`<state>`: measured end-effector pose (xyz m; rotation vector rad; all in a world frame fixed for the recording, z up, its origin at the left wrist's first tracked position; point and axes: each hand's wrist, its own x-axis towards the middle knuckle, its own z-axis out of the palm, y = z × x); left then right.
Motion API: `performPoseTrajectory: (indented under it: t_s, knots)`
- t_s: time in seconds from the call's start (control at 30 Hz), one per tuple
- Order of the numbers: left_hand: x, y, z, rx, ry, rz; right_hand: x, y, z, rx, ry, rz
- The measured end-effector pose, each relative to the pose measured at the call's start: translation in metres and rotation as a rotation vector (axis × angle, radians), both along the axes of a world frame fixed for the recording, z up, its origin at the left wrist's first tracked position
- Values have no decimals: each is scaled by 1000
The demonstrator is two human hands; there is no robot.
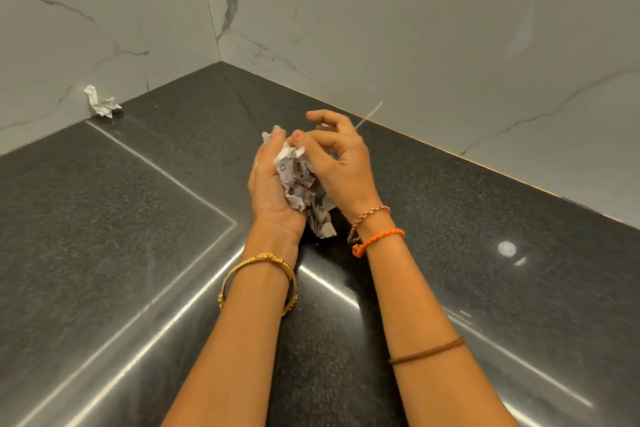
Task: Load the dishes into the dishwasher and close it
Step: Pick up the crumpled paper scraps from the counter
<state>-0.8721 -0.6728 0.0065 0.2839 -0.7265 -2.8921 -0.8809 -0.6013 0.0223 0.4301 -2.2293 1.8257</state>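
No dishes or dishwasher in view; left hand [273, 191] cups crumpled paper [298, 180] above the counter [104, 218], right hand [337, 163] pinching its top edge, a wad likely light, soft, tearable, best gripped whole.

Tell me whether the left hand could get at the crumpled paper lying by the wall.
Probably yes, but not right now: the left hand holds a crumpled paper wad. The black countertop toward the crumpled paper by the wall lies bare.
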Motion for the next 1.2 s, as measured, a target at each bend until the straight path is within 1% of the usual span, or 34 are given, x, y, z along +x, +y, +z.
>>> performPoseTrajectory:
  t_s: [0.1, 0.13, 0.23, 0.27, 0.3, 0.33, 0.43, 0.47, 0.5, 0.53, 0.57, 0.67, 0.73, 0.8, 0.83, 0.9, 0.93, 0.97, 1.0, 1.1, 1.2]
  knots:
    - [1, 4, 1, -55, -39, -10, 10, 8, 0, -27, -38, 5]
    - [1, 5, 0, -59, -47, -23, 15, 9, 1, -65, -51, 18]
    - [2, 2, 5, -68, -82, 23, 24, 17, 7, -315, -125, 25]
    - [1, -1, 6, -50, -103, 60, 25, 23, 9, -337, -137, 0]
    - [1, -5, 9, -31, -111, 94, 25, 30, 9, -276, -137, -18]
    - [1, -10, 10, -18, -108, 131, 24, 38, 7, -146, -138, -11]
    - [4, -16, 11, 16, -110, 185, 26, 54, 5, 375, -254, 166]
    - [5, -18, 9, 7, -128, 203, 27, 53, 1, 501, -297, 236]
    - [6, -18, 9, -1, -142, 215, 27, 51, -2, 597, -295, 278]
    - [7, -17, 10, -5, -147, 217, 26, 49, -4, 668, -253, 294]
    - [7, -16, 12, -7, -154, 217, 23, 46, -6, 697, -204, 290]
    - [7, -15, 14, -21, -195, 238, 19, 40, -7, 649, -119, 232]
    - [7, -16, 12, -25, -192, 235, 18, 40, -9, 554, -101, 178]
    - [6, -16, 10, -24, -178, 235, 17, 38, -11, 444, -75, 63]
    - [6, -16, 11, -31, -168, 227, 16, 34, -11, 350, -60, -14]
    - [6, -12, 13, -34, -146, 187, 15, 26, -8, 80, -32, -143]
    - [6, -9, 15, -21, -122, 151, 15, 23, -6, -33, -10, -160]
    - [6, -7, 16, -8, -91, 105, 16, 18, -4, -81, 14, -152]
    - [6, -4, 16, 6, -54, 54, 17, 14, -4, -61, 34, -123]
    - [6, 0, 15, 77, -4, -37, 20, 3, -9, 133, 63, -51]
    - [6, -3, 16, 28, -28, -60, 21, -3, -13, 396, 143, -134]
